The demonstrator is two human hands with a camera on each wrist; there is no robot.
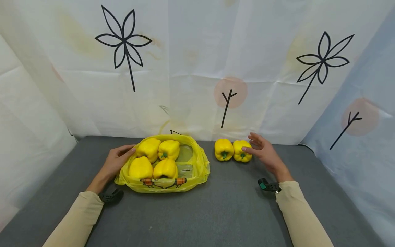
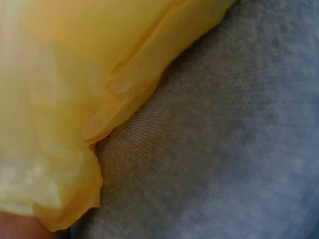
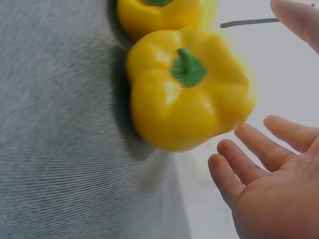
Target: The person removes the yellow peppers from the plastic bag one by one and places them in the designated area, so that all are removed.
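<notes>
A yellow plastic bag [image 1: 200, 168] with a printed front lies wide-mouthed on the grey table. Inside it, toward the left, are several yellow bell peppers [image 1: 169, 149]. At the bag's left rim my left hand [image 1: 115, 161] holds the edge between thumb and fingers; the left wrist view shows mostly the bag's side [image 2: 65, 134]. Two more bell peppers stand side by side right of the bag, a left one [image 1: 223, 149] and a right one [image 3: 187, 99]. My right hand [image 1: 265, 154] is beside the right pepper, fingers spread and thumb in front of it, not gripping it.
A pale cloth backdrop [image 1: 191, 103] with flower drawings rises behind the table's back edge, and similar cloth stands at both sides. The grey table [image 1: 197, 219] stretches in front of the bag and between the forearms. Dark bands [image 1: 270, 186] circle both wrists.
</notes>
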